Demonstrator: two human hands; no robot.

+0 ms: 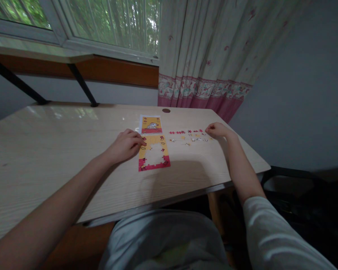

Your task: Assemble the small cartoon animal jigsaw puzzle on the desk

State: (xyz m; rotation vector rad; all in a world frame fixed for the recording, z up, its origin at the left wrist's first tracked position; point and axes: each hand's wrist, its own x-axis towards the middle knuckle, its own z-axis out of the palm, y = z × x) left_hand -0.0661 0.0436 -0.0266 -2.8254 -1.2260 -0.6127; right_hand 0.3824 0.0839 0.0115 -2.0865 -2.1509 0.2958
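Fingers [138, 139] of the left hand [126, 145] curl down, their tips touching the upper left corner of the partly filled puzzle frame [154, 154]; whether they pinch a piece cannot be told. Just beyond them lies the picture card [150, 124]. The right hand [219, 130] is bunched beside the loose pieces [190, 137], its grip unclear.

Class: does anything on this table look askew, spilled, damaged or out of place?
Nothing stands out. The yellow-and-red jigsaw frame lies flat by the left hand, its middle unfilled; the small loose pieces sit in tidy rows by the right hand.
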